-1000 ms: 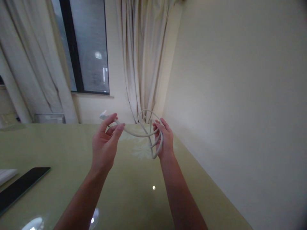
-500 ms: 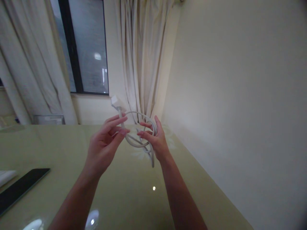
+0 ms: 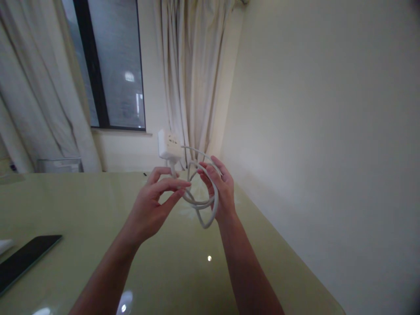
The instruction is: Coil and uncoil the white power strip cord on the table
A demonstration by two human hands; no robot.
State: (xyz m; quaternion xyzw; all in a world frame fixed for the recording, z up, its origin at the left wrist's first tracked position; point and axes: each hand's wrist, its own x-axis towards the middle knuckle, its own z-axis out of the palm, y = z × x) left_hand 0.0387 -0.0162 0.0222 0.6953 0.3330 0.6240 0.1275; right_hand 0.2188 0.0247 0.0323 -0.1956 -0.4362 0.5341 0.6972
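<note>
Between my hands, above the table, hangs a loosely coiled white cord (image 3: 205, 224). It runs up to a white power strip (image 3: 169, 145), whose socket face is turned partly toward me. My left hand (image 3: 155, 205) pinches the cord between thumb and fingers, just below the power strip. On the other side, my right hand (image 3: 221, 186) is closed around the coil's loops, thumb on top. One loop droops below the fingers. The cord's far end cannot be made out.
A glossy pale green table (image 3: 177, 271) spreads beneath my arms, meeting a bare wall (image 3: 321, 131) on the right. A flat black object (image 3: 29, 258) lies at the left, beside a white item (image 3: 5, 246). Behind are curtains (image 3: 193, 78) and a window (image 3: 114, 65).
The power strip has turned, so its socket face now shows. My left hand has shifted right and slightly down, closer to my right hand. My right thumb now presses over the loops.
</note>
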